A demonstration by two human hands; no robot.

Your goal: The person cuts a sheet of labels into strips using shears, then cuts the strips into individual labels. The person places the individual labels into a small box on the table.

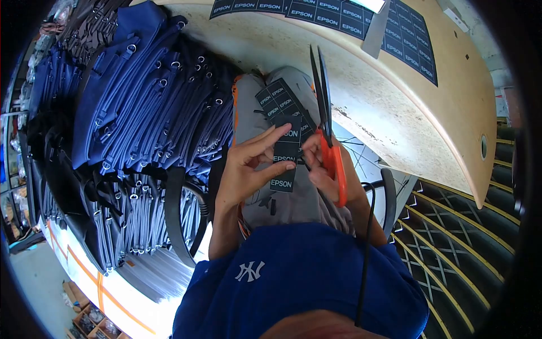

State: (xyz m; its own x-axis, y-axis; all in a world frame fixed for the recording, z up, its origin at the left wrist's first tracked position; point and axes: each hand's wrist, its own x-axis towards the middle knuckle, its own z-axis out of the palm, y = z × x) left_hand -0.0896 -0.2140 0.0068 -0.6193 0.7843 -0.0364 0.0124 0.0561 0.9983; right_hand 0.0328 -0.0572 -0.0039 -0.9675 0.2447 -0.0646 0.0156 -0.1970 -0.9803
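Between the thumb and fingers of my left hand (248, 164) is a narrow black strip (287, 147) printed with white EPSON labels. Orange-handled scissors (334, 164) are in my right hand (323, 169), their blades slightly apart and pointing away from me, to the right of the strip. The right fingertips are close to the strip's right edge; whether they touch it I cannot tell. A larger black EPSON label sheet (278, 97) lies on my lap beyond the strip, partly covered by it.
A curved pale table (395, 118) stands ahead and to the right, with EPSON sheets (411, 42) and a metal ruler (377, 31) on it. Piles of blue straps with metal rings (132, 107) fill the left side. A black cable (367, 254) hangs near my right arm.
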